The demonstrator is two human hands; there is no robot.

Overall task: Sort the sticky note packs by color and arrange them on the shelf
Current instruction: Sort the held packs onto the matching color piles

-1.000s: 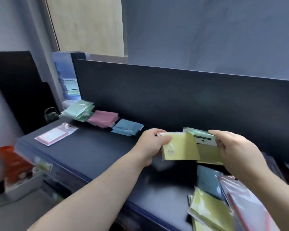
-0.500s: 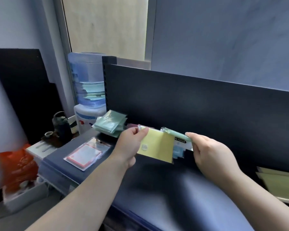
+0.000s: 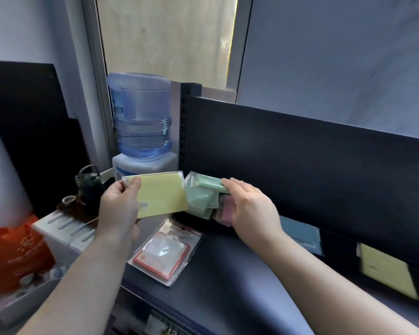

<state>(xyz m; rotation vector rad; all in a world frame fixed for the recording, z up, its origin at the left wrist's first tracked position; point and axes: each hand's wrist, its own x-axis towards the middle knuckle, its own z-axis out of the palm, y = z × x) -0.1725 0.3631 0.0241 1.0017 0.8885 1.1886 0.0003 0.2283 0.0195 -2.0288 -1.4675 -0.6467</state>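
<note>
Two hands busy. Left hand (image 3: 117, 209) fingers pinch flat yellow sticky-note pack (image 3: 161, 197), long axis sideways. Right hand (image 3: 252, 209) lies over green wrapped pack (image 3: 207, 184) atop pile on dark shelf (image 3: 227, 274), grip unclear. Matching yellow pack (image 3: 385, 269) sits far right.

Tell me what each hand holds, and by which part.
Left hand pinches the yellow sticky note pack at its upper left corner. Right hand lays fingers on the right end of the top green pack; whether it grips cannot be told.
</note>
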